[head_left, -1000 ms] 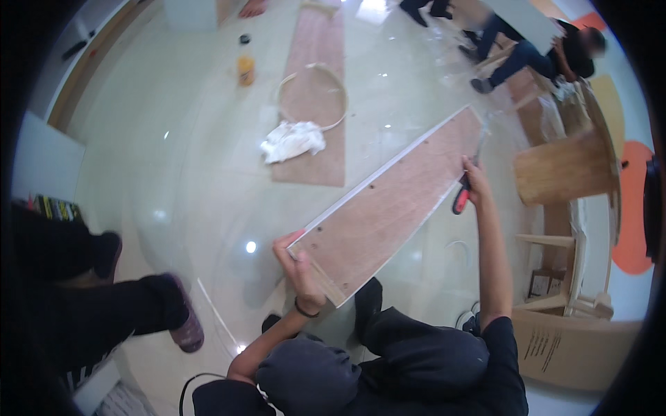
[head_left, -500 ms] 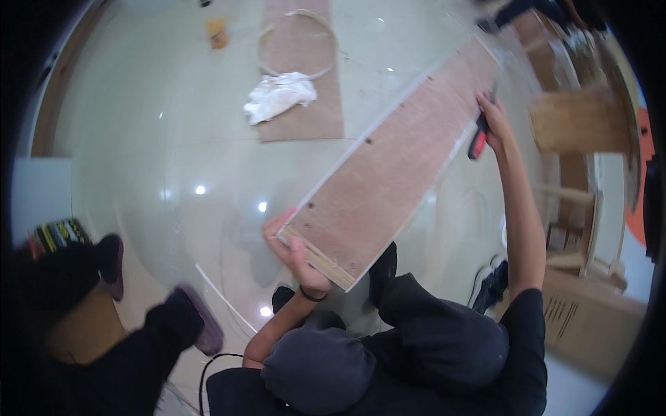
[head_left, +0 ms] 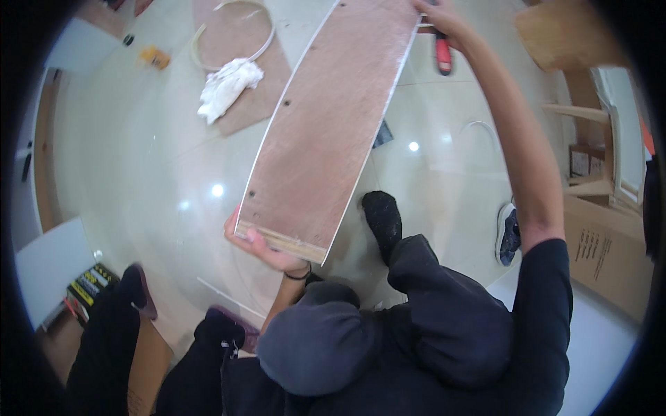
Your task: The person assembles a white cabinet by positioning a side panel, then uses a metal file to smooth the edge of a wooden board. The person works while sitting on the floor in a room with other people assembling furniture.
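A long wooden board (head_left: 326, 125), with white edging along its sides and several small dark holes, is held up over the floor, slanting away to the upper right. My left hand (head_left: 274, 258) grips its near end, thumb on the layered end strip and fingers beneath. At the far right edge, my right hand (head_left: 447, 26) is closed around the board's side. A tool with a red-and-black handle (head_left: 443, 54) sits in that same hand, handle toward me; its working end is hidden.
A white cloth (head_left: 230, 87) and a pale strip loop (head_left: 269, 43) lie on a flat panel (head_left: 239, 123) on the tiled floor. Another person's legs (head_left: 104, 333) are at left, by a black-and-yellow box (head_left: 94, 284). Cardboard (head_left: 603, 253) and wooden frames stand at right.
The board has swung to a steeper angle, its far end now nearer the top edge. Both hands keep hold of it. The view has shifted, and the surroundings have turned with it.
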Motion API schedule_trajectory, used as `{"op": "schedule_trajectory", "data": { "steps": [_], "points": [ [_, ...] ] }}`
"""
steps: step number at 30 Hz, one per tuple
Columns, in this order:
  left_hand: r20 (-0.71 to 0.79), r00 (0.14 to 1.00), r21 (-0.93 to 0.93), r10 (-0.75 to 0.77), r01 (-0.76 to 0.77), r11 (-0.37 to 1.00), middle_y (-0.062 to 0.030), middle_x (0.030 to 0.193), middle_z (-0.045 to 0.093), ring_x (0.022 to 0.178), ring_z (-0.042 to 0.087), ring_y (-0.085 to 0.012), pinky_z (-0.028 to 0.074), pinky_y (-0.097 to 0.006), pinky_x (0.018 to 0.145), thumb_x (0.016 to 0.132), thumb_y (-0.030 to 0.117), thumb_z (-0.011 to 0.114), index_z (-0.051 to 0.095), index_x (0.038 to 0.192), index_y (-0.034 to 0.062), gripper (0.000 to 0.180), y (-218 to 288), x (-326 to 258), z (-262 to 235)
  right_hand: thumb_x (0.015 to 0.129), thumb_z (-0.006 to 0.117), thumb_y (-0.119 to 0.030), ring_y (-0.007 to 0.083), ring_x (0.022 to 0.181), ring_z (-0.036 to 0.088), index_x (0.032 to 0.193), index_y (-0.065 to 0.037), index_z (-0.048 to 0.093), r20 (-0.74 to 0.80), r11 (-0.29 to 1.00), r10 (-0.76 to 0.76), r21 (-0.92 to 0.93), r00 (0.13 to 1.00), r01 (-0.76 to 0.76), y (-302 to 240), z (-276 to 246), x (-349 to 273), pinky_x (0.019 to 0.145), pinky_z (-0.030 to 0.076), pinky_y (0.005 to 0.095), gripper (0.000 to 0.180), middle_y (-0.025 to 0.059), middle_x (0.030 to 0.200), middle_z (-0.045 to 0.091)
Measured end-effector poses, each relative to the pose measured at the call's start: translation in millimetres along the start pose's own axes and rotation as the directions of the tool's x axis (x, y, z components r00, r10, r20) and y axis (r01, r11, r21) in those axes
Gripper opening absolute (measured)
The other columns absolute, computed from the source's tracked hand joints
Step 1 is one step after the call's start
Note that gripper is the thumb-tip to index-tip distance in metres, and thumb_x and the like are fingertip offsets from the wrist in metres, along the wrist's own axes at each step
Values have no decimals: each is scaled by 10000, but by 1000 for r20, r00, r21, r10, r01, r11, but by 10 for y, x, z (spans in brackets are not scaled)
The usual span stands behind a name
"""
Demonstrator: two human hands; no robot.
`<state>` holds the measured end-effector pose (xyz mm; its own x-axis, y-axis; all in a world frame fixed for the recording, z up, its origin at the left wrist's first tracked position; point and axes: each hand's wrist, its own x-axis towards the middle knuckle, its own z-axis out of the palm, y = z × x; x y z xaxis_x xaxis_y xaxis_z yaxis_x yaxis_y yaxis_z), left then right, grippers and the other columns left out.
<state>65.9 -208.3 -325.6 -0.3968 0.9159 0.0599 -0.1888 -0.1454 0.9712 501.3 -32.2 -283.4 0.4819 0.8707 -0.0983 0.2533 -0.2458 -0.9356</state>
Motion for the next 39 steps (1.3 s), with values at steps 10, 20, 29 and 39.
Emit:
{"op": "schedule_trajectory", "data": {
  "steps": [10,20,29,39],
  "points": [
    [77,997,-78,9,-3,997,-148,1200,454,1139,470,-231,391,-415,999,964,381,408,414,1272,-28,513,-82,26,-64,1001,485,-303,35,529,383,1092,-93,528,0,952,-32,-306,999,31,-1444,-37,-2135,478,324,190,233,-43,707,460],
    [140,971,85,195,-208,974,-150,1099,599,1046,583,-241,451,-412,974,1000,273,414,442,1301,-22,423,235,780,-330,1020,485,-103,73,633,435,1274,-32,429,229,965,148,-246,962,-90,-422,499,-3736,561,351,258,270,15,743,522],
    [187,784,650,592,-551,524,-244,1092,544,952,602,-394,515,-465,824,819,174,614,510,1144,-4,385,1452,2716,-183,1064,438,-202,59,617,415,1398,-10,366,364,990,-22,-124,931,72,-276,535,-3966,510,329,210,392,28,791,496],
    [776,629,628,45,-777,48,-133,1023,574,851,594,-256,443,-401,741,795,282,661,599,1005,63,310,1493,747,-1260,1028,523,-323,410,1120,582,1390,36,463,587,746,-85,-499,805,442,718,294,-3957,984,488,443,513,267,1242,595]
  ]
}}
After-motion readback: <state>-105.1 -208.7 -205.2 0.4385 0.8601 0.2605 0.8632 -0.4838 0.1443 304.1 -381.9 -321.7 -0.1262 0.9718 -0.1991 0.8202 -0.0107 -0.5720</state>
